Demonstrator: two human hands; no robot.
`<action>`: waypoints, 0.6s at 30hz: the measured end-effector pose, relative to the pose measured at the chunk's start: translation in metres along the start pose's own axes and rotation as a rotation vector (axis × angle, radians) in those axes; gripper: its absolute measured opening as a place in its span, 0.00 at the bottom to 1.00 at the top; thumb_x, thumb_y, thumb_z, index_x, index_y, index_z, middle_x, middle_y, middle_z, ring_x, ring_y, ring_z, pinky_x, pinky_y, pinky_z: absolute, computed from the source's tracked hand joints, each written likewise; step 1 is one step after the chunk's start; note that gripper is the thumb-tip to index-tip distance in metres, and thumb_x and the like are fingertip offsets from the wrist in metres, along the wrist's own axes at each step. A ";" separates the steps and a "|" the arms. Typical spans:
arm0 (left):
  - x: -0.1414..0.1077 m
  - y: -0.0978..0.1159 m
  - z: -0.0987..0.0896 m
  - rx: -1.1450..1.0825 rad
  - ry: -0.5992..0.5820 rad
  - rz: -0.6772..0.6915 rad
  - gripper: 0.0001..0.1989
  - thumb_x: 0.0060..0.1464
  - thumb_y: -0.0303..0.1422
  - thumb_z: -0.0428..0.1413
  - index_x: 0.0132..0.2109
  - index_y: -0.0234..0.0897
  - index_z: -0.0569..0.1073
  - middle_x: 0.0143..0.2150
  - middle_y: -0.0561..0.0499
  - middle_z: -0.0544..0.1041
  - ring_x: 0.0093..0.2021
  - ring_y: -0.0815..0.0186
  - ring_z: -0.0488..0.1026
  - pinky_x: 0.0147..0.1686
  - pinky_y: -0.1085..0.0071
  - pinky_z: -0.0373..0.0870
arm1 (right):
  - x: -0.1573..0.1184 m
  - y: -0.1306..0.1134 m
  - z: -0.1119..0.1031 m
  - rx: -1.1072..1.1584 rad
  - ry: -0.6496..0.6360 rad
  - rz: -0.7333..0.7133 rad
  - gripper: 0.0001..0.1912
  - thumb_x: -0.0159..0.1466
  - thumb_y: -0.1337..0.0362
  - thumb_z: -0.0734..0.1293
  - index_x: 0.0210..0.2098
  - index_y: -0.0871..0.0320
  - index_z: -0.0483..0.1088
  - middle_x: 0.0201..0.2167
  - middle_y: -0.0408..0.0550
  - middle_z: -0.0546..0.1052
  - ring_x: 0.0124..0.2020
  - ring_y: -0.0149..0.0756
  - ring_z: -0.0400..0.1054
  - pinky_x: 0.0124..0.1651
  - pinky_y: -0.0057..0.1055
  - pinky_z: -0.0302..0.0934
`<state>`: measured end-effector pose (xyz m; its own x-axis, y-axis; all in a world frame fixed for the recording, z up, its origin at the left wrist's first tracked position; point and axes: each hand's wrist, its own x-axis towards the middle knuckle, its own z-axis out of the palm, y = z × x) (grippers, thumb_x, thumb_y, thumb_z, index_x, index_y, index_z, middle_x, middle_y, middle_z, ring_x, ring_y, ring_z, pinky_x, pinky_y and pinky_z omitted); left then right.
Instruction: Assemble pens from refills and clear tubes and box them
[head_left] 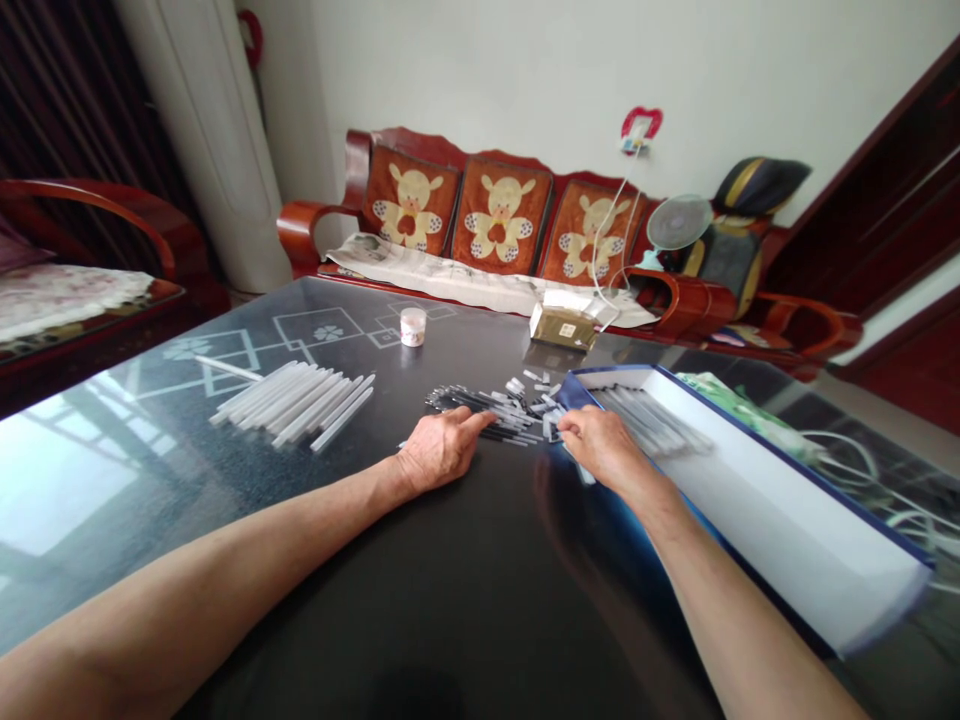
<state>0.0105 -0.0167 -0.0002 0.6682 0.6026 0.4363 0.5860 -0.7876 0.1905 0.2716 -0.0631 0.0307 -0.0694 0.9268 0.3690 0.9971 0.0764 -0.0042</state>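
The left hand (437, 450), fingers open, is laid against a heap of pen parts (495, 412) on the glass table (142, 480), as if to hem it in; the right hand (604, 448) is curled over it, any grip unclear, by an open box (757, 490)

Head-worn view, facing forward and down, close above a glass-topped table (127, 520), red wooden sofa (499, 222) beyond

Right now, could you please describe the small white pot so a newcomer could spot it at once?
On the glass-topped table, look toward the red wooden bench. Near the far edge, left of the tan packet, stands a small white lidded pot, the only upright round thing there.
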 end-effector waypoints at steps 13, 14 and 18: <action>-0.001 -0.002 0.005 -0.016 0.027 0.025 0.21 0.61 0.29 0.44 0.59 0.38 0.68 0.38 0.47 0.75 0.34 0.65 0.75 0.34 0.72 0.72 | -0.004 -0.003 0.008 -0.022 -0.076 -0.142 0.11 0.57 0.73 0.64 0.31 0.54 0.77 0.31 0.47 0.72 0.34 0.35 0.69 0.38 0.28 0.61; -0.001 -0.003 0.005 -0.016 0.026 0.024 0.21 0.61 0.29 0.44 0.59 0.38 0.68 0.38 0.47 0.75 0.34 0.65 0.75 0.34 0.72 0.72 | -0.004 -0.003 0.008 -0.009 -0.060 -0.151 0.10 0.57 0.73 0.64 0.30 0.55 0.76 0.31 0.47 0.72 0.33 0.35 0.69 0.38 0.28 0.61; 0.000 -0.002 0.004 -0.020 0.024 0.017 0.21 0.61 0.29 0.44 0.59 0.39 0.68 0.38 0.47 0.75 0.34 0.65 0.75 0.34 0.72 0.72 | -0.001 -0.004 0.009 0.127 0.087 -0.132 0.07 0.57 0.70 0.64 0.31 0.57 0.75 0.32 0.47 0.73 0.30 0.33 0.68 0.37 0.29 0.62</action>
<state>0.0110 -0.0146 -0.0044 0.6667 0.5857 0.4609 0.5647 -0.8006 0.2004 0.2675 -0.0608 0.0217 -0.1909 0.8708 0.4531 0.9670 0.2462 -0.0657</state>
